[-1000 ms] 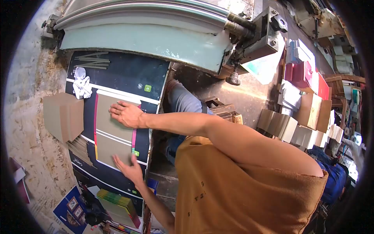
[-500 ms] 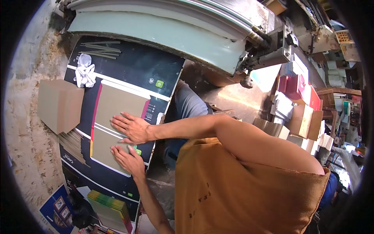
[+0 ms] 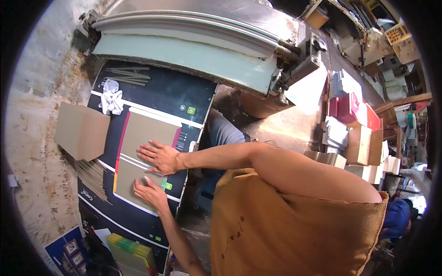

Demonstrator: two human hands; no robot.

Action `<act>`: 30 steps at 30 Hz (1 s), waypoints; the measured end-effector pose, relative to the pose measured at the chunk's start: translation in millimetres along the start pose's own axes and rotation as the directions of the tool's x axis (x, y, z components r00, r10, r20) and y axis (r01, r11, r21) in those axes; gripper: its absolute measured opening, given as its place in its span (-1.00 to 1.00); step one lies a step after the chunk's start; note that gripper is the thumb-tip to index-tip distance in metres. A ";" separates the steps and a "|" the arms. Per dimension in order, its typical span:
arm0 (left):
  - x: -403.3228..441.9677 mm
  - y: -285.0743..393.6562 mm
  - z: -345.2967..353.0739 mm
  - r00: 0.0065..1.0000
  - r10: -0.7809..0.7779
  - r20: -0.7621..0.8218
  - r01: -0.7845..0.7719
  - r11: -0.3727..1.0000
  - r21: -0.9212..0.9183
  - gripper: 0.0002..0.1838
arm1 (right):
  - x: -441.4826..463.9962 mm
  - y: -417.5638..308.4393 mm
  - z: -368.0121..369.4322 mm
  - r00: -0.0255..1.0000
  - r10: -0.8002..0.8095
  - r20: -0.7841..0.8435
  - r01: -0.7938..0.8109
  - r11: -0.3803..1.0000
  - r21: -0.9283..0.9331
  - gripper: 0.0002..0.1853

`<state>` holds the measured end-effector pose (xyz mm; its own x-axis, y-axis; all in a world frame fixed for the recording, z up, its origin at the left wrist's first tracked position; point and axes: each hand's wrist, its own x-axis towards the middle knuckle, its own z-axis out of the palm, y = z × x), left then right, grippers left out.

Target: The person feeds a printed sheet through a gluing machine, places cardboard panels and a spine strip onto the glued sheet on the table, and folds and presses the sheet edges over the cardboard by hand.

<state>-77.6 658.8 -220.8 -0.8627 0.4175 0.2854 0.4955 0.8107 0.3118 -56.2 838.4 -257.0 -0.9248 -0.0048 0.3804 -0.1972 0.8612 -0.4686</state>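
Observation:
A book cover lies opened flat on the dark work surface, with two grey-brown boards and a narrow strip between them. Magenta, yellow and white edges show around the boards. My right hand (image 3: 161, 157) lies palm down across the upper board (image 3: 149, 129) near the middle strip, fingers spread. My left hand (image 3: 151, 192) rests over the lower board (image 3: 126, 181), fingers apart and thumb raised toward the strip. Neither hand grips anything. What lies under the palms is hidden.
Beyond the cover stand a stack of boards (image 3: 83, 131) and a fanned pile of thin strips (image 3: 94, 180). A crumpled white cloth (image 3: 111, 97) and loose strips (image 3: 129, 76) lie toward the machine (image 3: 184, 57). Finished-looking covers (image 3: 131, 255) are stacked on my left side.
The view has shifted, so the table appears lower and further right. Both hands stay over the boards; my left hand has slid slightly, uncovering more of the cover's coloured near edge.

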 end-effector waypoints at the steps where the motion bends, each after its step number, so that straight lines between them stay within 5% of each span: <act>1: -3.4 -5.5 -0.8 0.998 0.068 -0.006 -0.068 0.997 0.023 -0.49 | -0.9 1.9 -0.7 1.000 -0.014 0.017 0.013 1.000 0.008 -0.19; 3: -8.1 -17.4 -1.6 0.977 0.210 -0.019 -0.209 0.976 0.070 -0.45 | -0.4 20.0 -8.0 0.998 -0.042 0.042 0.041 0.999 0.016 -0.16; 9: -40.5 -22.1 -41.7 0.928 0.154 0.340 -0.230 0.953 0.195 -0.15 | -1.0 31.1 -18.4 0.992 -0.055 0.110 0.066 0.993 -0.096 -0.13; 17: -42.2 -26.0 -33.4 0.948 0.122 0.296 -0.167 0.977 0.134 -0.40 | 3.7 21.5 0.6 0.990 0.063 0.127 -0.033 0.974 -0.223 -0.25; 30: -26.3 -47.5 -19.5 0.974 0.194 0.119 -0.185 0.980 -0.079 -0.60 | 7.4 33.5 -27.3 0.992 -0.062 0.113 0.075 0.991 -0.114 -0.30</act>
<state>-76.5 601.3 -225.5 -0.7562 0.6124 0.2306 0.6531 0.6845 0.3240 -60.8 881.1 -248.1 -0.9417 -0.1159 0.3160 -0.2277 0.9107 -0.3447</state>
